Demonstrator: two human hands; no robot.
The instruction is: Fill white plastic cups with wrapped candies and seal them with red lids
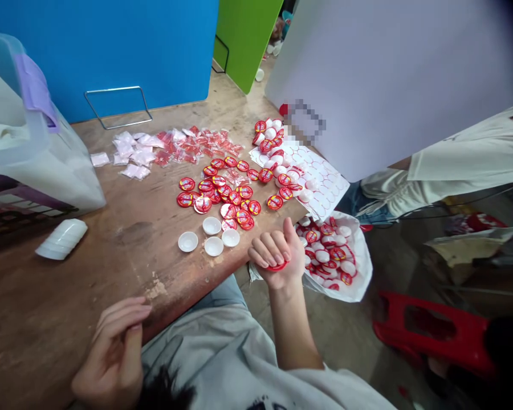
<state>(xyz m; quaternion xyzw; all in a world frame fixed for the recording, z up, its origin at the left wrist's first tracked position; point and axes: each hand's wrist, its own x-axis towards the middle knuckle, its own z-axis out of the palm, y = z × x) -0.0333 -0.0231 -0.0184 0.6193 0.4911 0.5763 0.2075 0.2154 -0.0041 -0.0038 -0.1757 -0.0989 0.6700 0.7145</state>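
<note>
My right hand (277, 256), just past the table's front edge, has its fingers curled over a red round lid (277, 266) that lies against the palm. The thumb points up, and most of the lid is hidden. Low over the table's edge is my left hand (115, 347), its fingers loosely bent, thumb apart, nothing seen in it. Between the hands, several small white cups (214, 246) stand with their hollow side up. Behind them is a loose spread of red printed lids (235, 198). A stack of white cups (62, 239) lies on its side at the left.
Small pink and red sachets (183, 145) are heaped at the back. A sticker sheet (325, 179) sits at the right beneath capped cups. A white sack (361, 273) of capped cups stands below. Around are a plastic bin (64, 171), upright panels (154, 51), a red stool (436, 327) and another person's sleeve (465, 145).
</note>
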